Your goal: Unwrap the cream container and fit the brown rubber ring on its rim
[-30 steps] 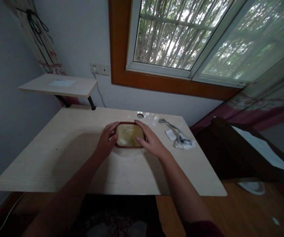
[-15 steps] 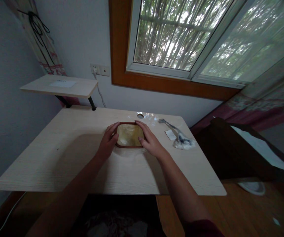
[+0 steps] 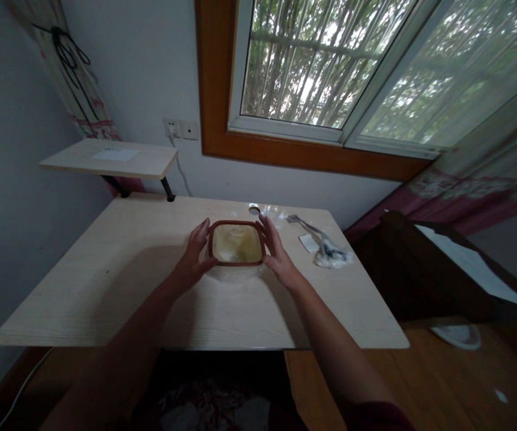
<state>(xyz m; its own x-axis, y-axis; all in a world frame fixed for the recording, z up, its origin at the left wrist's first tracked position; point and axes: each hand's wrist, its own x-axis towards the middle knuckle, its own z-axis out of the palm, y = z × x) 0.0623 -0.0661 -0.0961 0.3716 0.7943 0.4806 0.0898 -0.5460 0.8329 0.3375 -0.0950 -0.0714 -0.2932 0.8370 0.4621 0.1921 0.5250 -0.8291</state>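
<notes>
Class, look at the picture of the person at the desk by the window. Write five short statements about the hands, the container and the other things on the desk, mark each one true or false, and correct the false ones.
1. The left hand and the right hand sit on opposite sides of the container. True.
2. The container has a blue rim. False: the rim is reddish brown.
3. A crumpled plastic bag lies on the desk to the right of the container. True.
4. The right hand is holding the bag. False: it is at the container's side, apart from the bag.
5. A small shelf stands raised above the desk's far left corner. True.
</notes>
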